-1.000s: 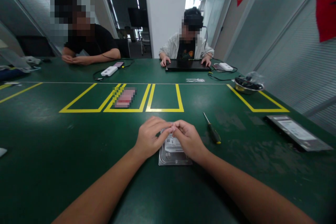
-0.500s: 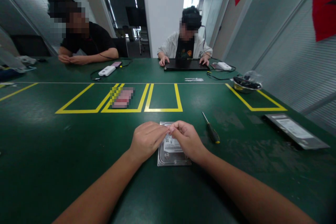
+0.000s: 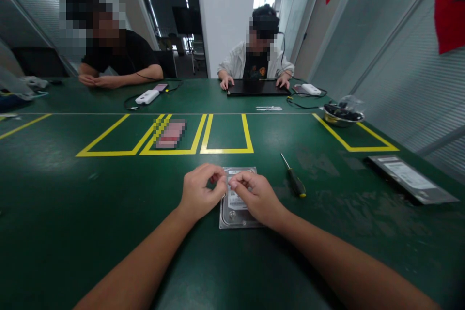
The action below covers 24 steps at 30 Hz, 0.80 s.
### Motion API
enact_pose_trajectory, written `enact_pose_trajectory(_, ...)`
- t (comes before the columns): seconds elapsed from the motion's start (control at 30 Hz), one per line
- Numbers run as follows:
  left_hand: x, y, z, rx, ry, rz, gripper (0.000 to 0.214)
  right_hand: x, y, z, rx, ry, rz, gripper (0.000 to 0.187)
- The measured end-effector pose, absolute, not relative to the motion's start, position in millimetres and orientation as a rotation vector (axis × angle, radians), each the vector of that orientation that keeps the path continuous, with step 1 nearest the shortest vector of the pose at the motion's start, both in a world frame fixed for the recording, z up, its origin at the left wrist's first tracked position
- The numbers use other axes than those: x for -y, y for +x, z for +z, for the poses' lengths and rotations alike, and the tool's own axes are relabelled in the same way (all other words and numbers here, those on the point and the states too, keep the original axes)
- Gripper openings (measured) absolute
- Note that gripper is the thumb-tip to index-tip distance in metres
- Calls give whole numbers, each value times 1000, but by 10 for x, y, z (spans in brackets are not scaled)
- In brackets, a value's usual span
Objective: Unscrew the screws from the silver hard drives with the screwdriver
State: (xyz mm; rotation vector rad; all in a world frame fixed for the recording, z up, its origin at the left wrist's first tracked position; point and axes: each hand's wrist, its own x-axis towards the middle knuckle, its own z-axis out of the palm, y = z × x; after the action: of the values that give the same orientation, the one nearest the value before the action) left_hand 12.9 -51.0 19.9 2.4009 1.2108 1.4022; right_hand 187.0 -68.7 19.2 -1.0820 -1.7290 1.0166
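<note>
A silver hard drive (image 3: 237,213) lies flat on the green table (image 3: 72,203) just in front of me. Both my hands hover over its near-left part. My left hand (image 3: 199,193) is curled, with thumb and fingertips pinched together at the drive's left edge. My right hand (image 3: 254,196) is also curled, its fingertips pinched and nearly touching those of the left; what they pinch is too small to make out. A screwdriver (image 3: 293,182) with a black and yellow handle lies on the table to the right of the drive.
Yellow tape boxes (image 3: 225,138) mark the table beyond the drive. A flat grey bag (image 3: 410,179) lies at the right, a metal bowl (image 3: 341,116) behind it. Two other people sit at the far side, one with hands on a black laptop (image 3: 256,88).
My hands have drawn back toward me, uncovering the far end of the drive. The fingers of both hands have curled tighter into pinches.
</note>
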Motion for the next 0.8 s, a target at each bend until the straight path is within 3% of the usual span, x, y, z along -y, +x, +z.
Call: enact_pose_trajectory(0.8,376,4,51,-1189,2063,1242,10,808,1973,224,2219,-960,596,14)
